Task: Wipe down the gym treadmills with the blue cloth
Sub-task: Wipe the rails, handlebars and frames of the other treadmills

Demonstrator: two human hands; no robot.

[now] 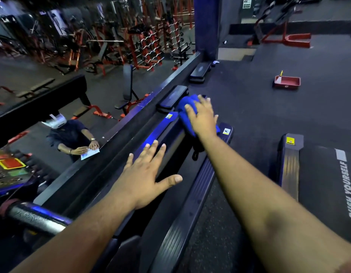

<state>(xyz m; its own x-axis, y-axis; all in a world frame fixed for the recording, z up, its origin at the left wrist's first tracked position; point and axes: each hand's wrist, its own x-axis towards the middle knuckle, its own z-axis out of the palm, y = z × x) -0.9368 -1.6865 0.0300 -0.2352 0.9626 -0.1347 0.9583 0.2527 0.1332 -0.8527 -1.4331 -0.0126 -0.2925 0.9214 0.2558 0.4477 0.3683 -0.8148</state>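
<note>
Soft blue cloth [185, 113] under right hand [204, 117]

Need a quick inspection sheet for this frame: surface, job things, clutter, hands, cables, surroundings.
Surface: treadmill deck, rear end under the cloth.
Job's things: blue cloth bunched on the treadmill's rear end; second treadmill to the right.
Clutter: red tray on the floor.
Hands: right hand presses flat on the cloth; left hand spread flat over the side rail, holds nothing.
Cables: nothing seen.
Surroundings: red weight racks, benches, mirror.
</note>
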